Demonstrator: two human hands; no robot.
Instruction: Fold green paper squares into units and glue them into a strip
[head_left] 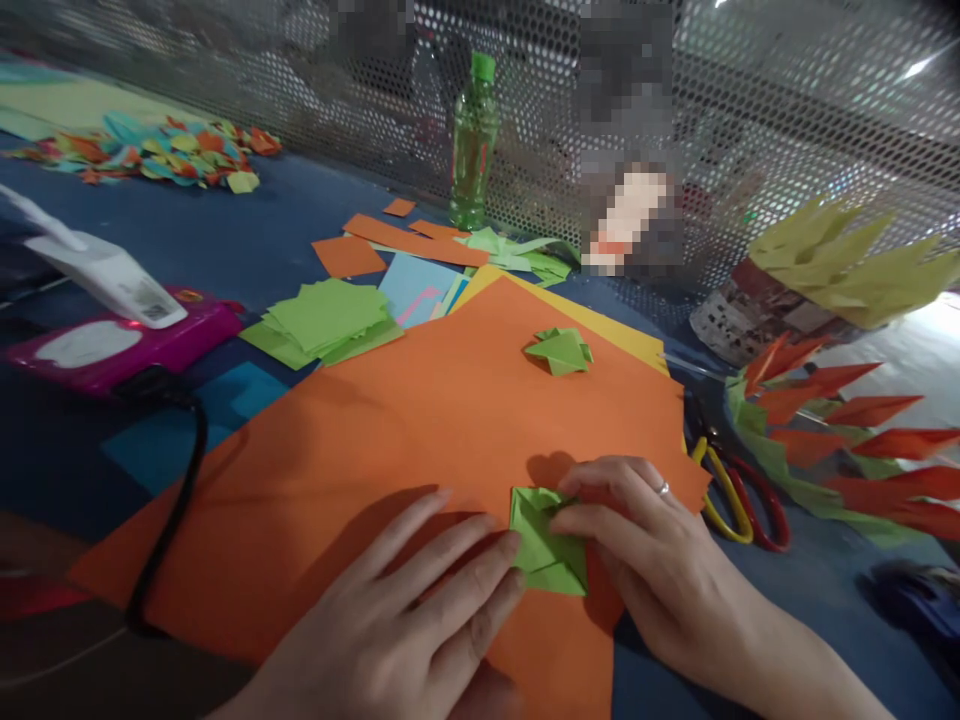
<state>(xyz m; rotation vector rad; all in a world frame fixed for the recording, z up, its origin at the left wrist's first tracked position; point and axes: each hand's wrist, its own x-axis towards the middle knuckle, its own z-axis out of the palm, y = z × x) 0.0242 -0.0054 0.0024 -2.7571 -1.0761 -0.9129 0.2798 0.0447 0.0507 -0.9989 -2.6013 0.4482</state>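
Observation:
A small folded green paper square (541,560) lies on a large orange sheet (360,430). My right hand (645,550) pinches its upper right part between thumb and fingers, with a ring on one finger. From the left, my left hand (420,610) rests flat with its fingers stretched out, and its fingertips touch the square's left edge. Farther back on the orange sheet sits a folded green paper piece (561,351), apart from both hands. My right hand covers part of the square's right side.
A stack of green squares (326,315) lies left, near a pink power strip (142,350) whose black cable crosses the orange sheet. Scissors (739,490) lie right, beside pointed orange-and-green paper work (847,430). Behind stand a green bottle (471,150) and a perforated metal panel (300,90).

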